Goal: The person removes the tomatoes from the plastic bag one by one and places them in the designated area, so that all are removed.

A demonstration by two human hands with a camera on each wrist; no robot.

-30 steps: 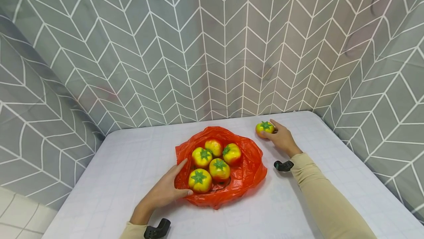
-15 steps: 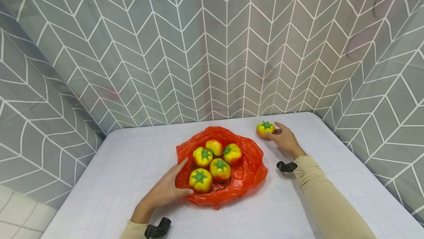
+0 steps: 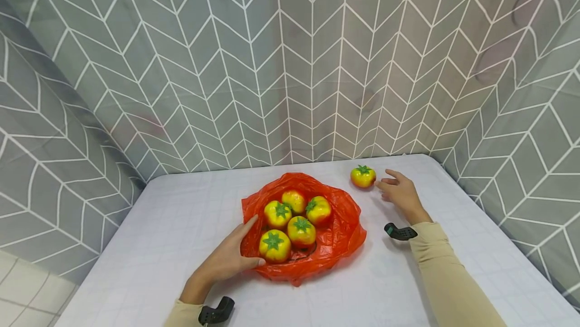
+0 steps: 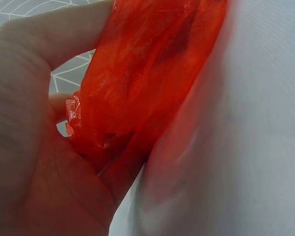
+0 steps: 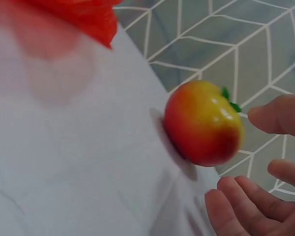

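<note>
We see curtained-off indoor corner, room type unclear: grey chevron curtains (image 3: 272,75) far, left and right; white-covered table (image 3: 190,206); pale tiles (image 3: 27,284) at near left.

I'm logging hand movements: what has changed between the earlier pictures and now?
The right hand has let go of the round, glossy yellow-and-red fruit with green leaves and drawn back rightward and slightly toward the person. Unchanged: that fruit's spot on the white-covered table, the left hand at the left edge of the crinkled red plastic bag, and the five similar fruits inside it.
</note>
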